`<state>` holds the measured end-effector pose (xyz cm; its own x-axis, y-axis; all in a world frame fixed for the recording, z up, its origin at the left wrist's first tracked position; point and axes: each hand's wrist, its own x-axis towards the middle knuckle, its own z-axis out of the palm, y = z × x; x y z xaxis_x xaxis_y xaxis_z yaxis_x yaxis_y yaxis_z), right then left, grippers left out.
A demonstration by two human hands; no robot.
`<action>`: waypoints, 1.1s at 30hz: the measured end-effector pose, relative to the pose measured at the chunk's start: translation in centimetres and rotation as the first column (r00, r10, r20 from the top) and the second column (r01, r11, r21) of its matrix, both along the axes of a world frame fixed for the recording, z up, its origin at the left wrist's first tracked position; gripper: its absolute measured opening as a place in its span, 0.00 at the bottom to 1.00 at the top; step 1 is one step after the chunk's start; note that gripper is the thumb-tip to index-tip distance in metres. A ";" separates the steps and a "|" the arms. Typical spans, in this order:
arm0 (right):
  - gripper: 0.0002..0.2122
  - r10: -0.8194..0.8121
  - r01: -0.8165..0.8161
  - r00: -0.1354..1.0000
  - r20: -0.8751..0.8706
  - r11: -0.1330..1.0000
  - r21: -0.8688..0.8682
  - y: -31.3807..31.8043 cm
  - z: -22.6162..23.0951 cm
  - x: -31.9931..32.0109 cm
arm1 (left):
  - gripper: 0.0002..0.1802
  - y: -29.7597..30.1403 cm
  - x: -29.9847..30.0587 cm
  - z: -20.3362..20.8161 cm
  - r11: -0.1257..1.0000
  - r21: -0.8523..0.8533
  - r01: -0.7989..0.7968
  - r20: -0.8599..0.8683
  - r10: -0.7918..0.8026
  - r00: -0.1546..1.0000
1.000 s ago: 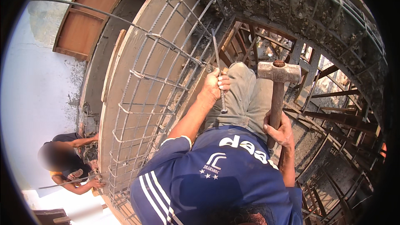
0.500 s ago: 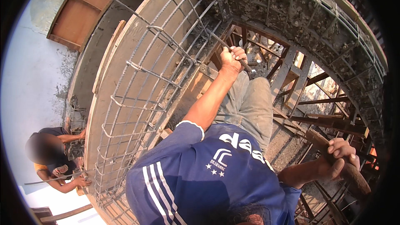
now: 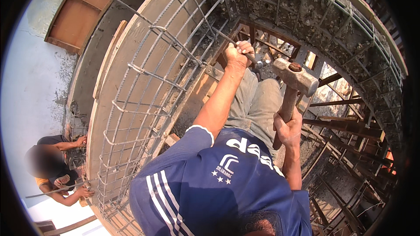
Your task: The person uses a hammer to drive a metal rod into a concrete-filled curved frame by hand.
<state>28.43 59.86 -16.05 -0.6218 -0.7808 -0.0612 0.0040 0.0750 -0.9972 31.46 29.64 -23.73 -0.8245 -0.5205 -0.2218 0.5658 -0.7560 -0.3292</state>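
Observation:
My left hand [image 3: 238, 56] is closed round a dark steel rod [image 3: 226, 38], chisel-like in shape. From my fist the rod slants up to the left, toward the inner corner of the rebar cage [image 3: 137, 67]; its far tip is hard to make out among the bars. My right hand [image 3: 288, 126] grips the wooden handle of a sledgehammer [image 3: 296, 78]. The worn steel head is raised to the right of the rod's near end and stands apart from it.
A rough concrete wall [image 3: 262, 6] curves along the far side. Curved formwork [image 3: 118, 78] stands behind the cage at left. Wooden beams and props [image 3: 337, 126] lie below at right. Another person [image 3: 54, 175] works at lower left, hands at the formwork's outer side.
My right hand has swung the sledgehammer up and inward from the lower right, bringing its head into view. My left hand still holds the rod.

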 end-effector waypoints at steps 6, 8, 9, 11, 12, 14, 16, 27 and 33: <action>0.04 -0.402 -0.030 0.854 -0.330 0.595 -0.803 6.9 13.8 -6.8 | 0.33 -1.8 -1.1 2.0 0.999 0.033 0.000 -0.032 0.001 0.999; 0.04 -0.452 -0.064 0.867 -0.212 0.321 -0.945 6.8 14.6 -6.0 | 0.33 -1.6 -1.5 2.4 1.000 0.024 0.008 -0.022 -0.008 1.000; 0.04 -0.463 -0.023 0.872 -0.158 0.284 -0.959 5.2 13.4 -4.7 | 0.33 -1.1 -1.9 2.5 0.999 0.030 0.029 -0.014 -0.029 0.999; 0.03 -0.356 0.178 0.933 -0.044 0.567 -0.804 -0.8 6.0 -0.9 | 0.33 -1.5 -0.7 2.9 1.000 0.008 -0.015 -0.004 0.015 1.000; 0.03 -0.254 0.195 0.966 -0.051 0.843 -0.501 -2.7 1.8 0.6 | 0.33 -1.4 -1.6 2.8 1.000 0.010 0.017 -0.001 -0.017 1.000; 0.03 0.069 -0.071 0.997 0.029 0.994 0.077 -4.6 -5.8 1.6 | 0.34 -1.7 -0.3 1.4 0.999 0.023 -0.027 0.031 0.026 0.999; 0.03 0.036 -0.037 0.999 0.025 0.998 0.042 -3.7 -8.0 1.1 | 0.34 -2.1 1.2 1.6 0.997 -0.030 0.070 0.070 -0.067 0.995; 0.06 -0.198 0.145 0.888 0.414 0.977 0.158 -0.3 -11.4 -2.2 | 0.29 -0.8 5.4 0.3 0.937 -0.052 0.345 0.526 -0.267 0.807; 0.07 -0.237 0.160 0.851 0.469 0.967 0.198 0.2 -13.0 -2.2 | 0.28 2.7 -0.6 -1.5 0.954 -0.067 0.292 0.824 -0.112 0.555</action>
<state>26.20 60.07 -29.03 -0.6236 -0.6023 -0.4983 0.5140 0.1644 -0.8419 30.81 32.33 -25.21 -0.4365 -0.4661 -0.7695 0.3500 -0.8760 0.3320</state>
